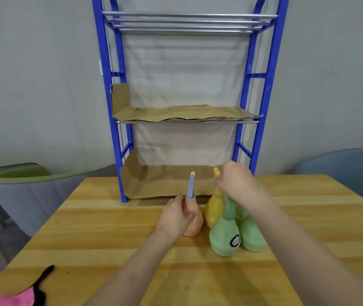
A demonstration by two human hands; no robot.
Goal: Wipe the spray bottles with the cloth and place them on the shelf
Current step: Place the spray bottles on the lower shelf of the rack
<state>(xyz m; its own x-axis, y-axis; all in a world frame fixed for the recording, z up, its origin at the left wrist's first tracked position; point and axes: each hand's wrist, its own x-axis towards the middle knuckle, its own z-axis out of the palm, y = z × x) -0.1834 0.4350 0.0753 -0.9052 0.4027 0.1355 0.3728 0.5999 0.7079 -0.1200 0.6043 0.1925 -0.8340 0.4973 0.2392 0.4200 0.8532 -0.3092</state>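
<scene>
Several spray bottles stand together on the wooden table (110, 228). My left hand (177, 215) grips the neck of the orange bottle (195, 226), whose lilac nozzle points up. Over the head of the yellow bottle (214, 206) my right hand (235, 180) has its fingers curled around the top. Two green bottles (224, 235) (253, 237) stand in front, under my right forearm. The pink cloth (12, 299) lies at the table's near left corner, away from both hands. The blue shelf (118, 129) stands behind the bottles, with cardboard on its middle tier (180, 113) and bottom tier (165, 180).
A grey and green chair (28, 186) stands left of the table and a blue-grey chair (348, 168) at the right. The shelf's top tier is bare metal rods (189, 21). A grey wall is behind.
</scene>
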